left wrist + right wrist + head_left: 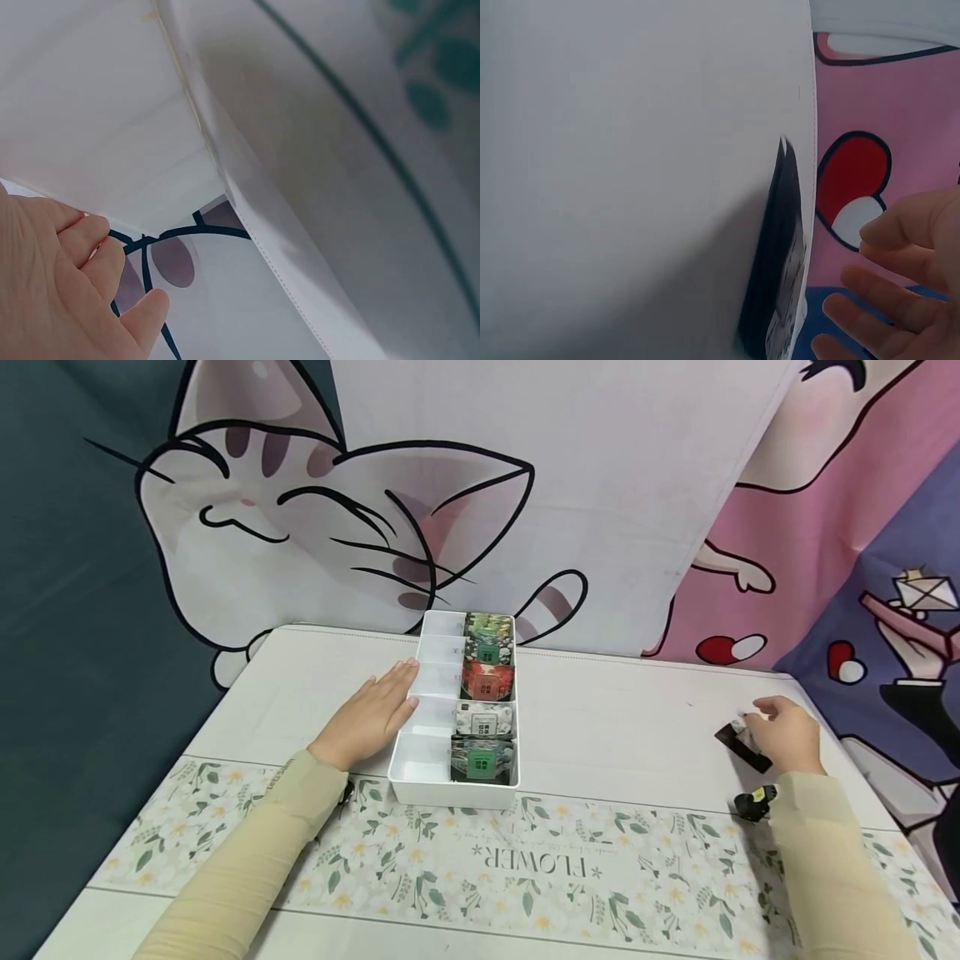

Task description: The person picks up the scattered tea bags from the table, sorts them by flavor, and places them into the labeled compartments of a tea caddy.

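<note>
A white divided box (453, 795) stands on the table, its right half filled with tea packets: green (489, 639), red (487, 682), white (483, 720) and dark green (482, 762). My left hand (371, 714) lies along the box's left side, fingers extended and fingertips right at the wall. In the left wrist view, the left hand (75, 277) is beside the box's white wall (97, 112). Far to the right, a black packet with a patterned face (742, 748) lies on the table. My right hand (791, 735) is over its right end. The right wrist view shows loosely bent fingers (885, 300) apart from the packet (776, 255).
The white tabletop (607, 727) carries a flower-printed band (540, 868) across its front. Behind the table hangs a cloth with a cartoon cat (247, 552); a pink printed cloth (810, 560) is at the right. A small black device (755, 803) sits at my right wrist.
</note>
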Tool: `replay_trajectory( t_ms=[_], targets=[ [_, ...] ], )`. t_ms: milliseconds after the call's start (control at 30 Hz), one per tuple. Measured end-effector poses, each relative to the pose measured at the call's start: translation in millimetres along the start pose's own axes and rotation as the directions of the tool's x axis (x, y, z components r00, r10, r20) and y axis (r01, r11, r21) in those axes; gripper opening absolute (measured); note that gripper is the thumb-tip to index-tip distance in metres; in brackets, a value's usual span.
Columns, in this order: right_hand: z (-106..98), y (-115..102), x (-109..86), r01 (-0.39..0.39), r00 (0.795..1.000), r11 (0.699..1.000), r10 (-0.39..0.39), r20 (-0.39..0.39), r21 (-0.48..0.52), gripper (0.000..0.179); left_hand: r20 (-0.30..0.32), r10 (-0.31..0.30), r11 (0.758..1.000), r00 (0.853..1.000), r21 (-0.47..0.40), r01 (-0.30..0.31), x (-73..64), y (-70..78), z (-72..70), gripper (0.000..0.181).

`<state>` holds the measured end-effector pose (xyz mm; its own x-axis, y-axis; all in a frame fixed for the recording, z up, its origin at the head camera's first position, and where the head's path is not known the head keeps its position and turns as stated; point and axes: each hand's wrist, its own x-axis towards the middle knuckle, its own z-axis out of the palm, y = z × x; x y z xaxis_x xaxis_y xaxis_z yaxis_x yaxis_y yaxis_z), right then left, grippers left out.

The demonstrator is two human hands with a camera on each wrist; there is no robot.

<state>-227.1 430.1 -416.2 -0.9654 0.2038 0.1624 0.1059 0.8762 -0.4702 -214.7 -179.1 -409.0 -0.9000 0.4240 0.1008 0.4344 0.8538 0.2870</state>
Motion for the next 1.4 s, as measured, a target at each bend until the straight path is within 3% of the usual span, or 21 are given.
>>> replay_trajectory(
  t_ms=[367,600,1067,1400],
  targets=[
    [-10,21,-2.0,-0.032,0.993,0.998,0.038,0.11,-0.06,0.048,0.003,-0.002,1.0,1.0,0.026,0.002,-0.1,3.4,-2.1,0.064],
    [-11,28,-2.3,-0.027,0.991,0.994,0.041,0.127,-0.109,0.044,0.001,0.0,1.0,1.0,0.031,-0.001,-0.1,2.4,-1.5,0.064],
    [-12,28,-0.1,0.014,0.988,0.995,0.001,0.153,-0.097,0.041,0.009,-0.006,1.0,1.0,0.021,0.005,-0.2,1.9,-2.7,0.065],
    [-15,22,-2.9,0.0,0.986,0.997,0.012,0.165,-0.072,0.038,0.007,-0.002,1.0,1.0,0.018,0.002,-1.1,2.1,-2.8,0.065]
  ],
)
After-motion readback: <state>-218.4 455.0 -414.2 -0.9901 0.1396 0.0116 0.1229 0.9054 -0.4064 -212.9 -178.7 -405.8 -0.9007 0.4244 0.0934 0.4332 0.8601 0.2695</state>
